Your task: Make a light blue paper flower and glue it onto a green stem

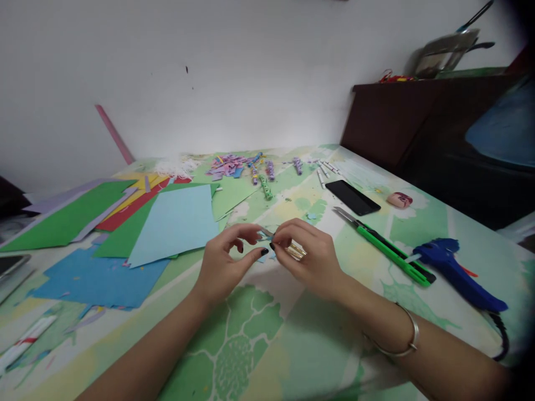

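Note:
My right hand (311,250) is closed over a shiny gold ridged object (296,251), whose kind I cannot make out. Its thumb and forefinger also pinch one end of a small thin bluish piece (266,234). Facing it, my left hand (229,253) has its thumb and fingers apart around the other end; whether its forefinger touches the piece is unclear. Small light-blue paper scraps (262,258) lie on the tablecloth just beneath both hands.
Coloured sheets (175,223) cover the left. At the back lie purple paper strips (228,166) and several decorated rolls (265,187). A phone (353,197), a green utility knife (387,248) and a blue glue gun (460,273) lie to the right.

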Demonstrator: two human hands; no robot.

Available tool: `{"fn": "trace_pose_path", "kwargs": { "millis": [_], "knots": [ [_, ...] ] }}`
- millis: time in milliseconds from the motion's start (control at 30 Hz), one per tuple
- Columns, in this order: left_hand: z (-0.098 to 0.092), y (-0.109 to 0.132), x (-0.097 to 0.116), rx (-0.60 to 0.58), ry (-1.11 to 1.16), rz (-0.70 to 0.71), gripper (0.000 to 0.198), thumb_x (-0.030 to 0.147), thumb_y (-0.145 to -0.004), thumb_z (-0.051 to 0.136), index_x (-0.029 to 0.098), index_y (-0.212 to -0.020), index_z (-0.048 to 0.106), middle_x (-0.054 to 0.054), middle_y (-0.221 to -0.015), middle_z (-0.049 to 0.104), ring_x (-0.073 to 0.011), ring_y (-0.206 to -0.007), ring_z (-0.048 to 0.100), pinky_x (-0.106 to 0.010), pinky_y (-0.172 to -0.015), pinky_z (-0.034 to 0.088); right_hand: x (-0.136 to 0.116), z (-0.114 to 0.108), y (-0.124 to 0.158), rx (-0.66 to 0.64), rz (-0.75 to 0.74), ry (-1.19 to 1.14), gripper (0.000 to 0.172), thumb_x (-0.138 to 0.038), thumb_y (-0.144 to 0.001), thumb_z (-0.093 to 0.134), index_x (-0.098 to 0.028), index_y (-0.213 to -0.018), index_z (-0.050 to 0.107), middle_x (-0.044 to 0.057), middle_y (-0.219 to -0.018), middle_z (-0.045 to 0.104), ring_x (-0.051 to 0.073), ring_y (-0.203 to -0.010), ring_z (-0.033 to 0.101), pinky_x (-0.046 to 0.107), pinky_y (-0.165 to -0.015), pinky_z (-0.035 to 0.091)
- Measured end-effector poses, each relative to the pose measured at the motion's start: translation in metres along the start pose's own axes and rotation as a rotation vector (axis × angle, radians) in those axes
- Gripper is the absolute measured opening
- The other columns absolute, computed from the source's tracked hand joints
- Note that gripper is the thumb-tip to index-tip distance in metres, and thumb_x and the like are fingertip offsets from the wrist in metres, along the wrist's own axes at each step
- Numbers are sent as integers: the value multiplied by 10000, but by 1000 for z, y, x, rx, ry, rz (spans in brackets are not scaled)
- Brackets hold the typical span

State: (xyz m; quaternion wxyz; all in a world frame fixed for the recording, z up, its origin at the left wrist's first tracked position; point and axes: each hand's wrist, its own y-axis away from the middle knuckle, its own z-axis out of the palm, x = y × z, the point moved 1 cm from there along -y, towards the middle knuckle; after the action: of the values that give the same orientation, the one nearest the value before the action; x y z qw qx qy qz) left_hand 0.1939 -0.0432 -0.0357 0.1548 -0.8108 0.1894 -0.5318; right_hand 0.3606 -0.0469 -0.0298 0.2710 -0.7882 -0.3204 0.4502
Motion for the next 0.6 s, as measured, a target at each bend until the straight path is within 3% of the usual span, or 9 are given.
{"fn": "trace_pose_path", "kwargs": {
  "millis": [133, 233, 433, 600],
  "knots": [
    [0, 3, 2, 133, 79, 95, 229, 153, -697, 671, 201, -815, 481, -53, -973, 578, -174, -838, 590, -297, -697, 463, -1, 1, 2, 30, -72, 52, 137, -93, -809, 471, -191, -779, 563, 52, -812, 591, 133, -746, 567, 260, -661, 473],
    [-1, 4, 3, 136, -2, 157, 172, 153, -700, 666, 192, -728, 501, -63, -962, 576, -186, -862, 579, -324, -762, 469, -1, 1, 3, 46, -91, 66, 130, -92, -810, 484, -193, -791, 564, 54, -818, 596, 137, -755, 572, 264, -670, 480],
    [-1, 3, 2, 127, -68, 186, 113, 183, -703, 672, 201, -795, 609, -74, -953, 608, -202, -872, 573, -327, -732, 481, -2, 0, 4, 45, -102, 63, 130, -92, -811, 485, -194, -799, 564, 50, -823, 594, 133, -757, 574, 260, -665, 482],
    [-1, 3, 2, 192, 12, 177, 200, 146, -699, 674, 205, -863, 577, -67, -973, 590, -206, -919, 576, -311, -713, 479, -1, 1, 4, 45, -81, 58, 122, -99, -813, 483, -192, -786, 558, 50, -815, 592, 134, -751, 572, 264, -660, 480]
  ]
}}
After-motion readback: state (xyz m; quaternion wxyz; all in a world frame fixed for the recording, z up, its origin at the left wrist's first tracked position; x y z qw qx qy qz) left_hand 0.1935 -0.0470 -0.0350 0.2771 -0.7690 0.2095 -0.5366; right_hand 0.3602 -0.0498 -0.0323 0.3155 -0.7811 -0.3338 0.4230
